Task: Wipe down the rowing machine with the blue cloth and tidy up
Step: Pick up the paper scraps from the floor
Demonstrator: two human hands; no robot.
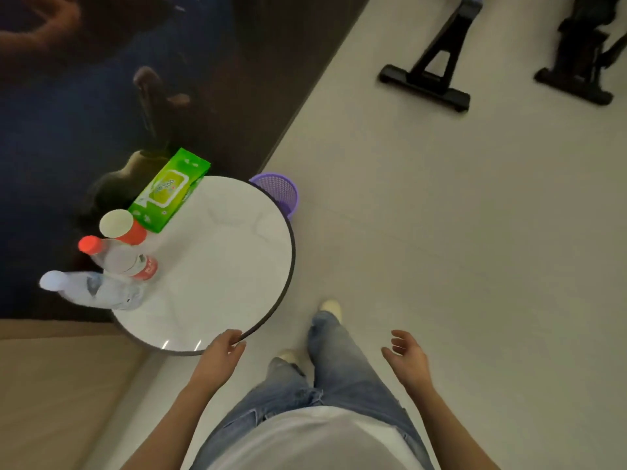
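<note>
I stand beside a round white table [220, 266] with a dark rim. On its left side lie a green pack of wipes [168, 191], a paper cup [120, 227], a clear bottle with a red cap [117, 257] and a bottle with a pale cap [91, 288]. My left hand [220, 351] hangs by the table's near rim, fingers loosely curled, holding nothing. My right hand [407, 357] is empty too, fingers relaxed, over the floor. A black foot of the rowing machine [427, 83] stands far right at the top. No blue cloth shows.
A purple mesh bin [281, 193] stands on the floor behind the table. A dark wall panel [101, 96] fills the upper left. A second black machine base [576, 79] is at the top right. Pale floor [441, 232] spreads between me and the machines.
</note>
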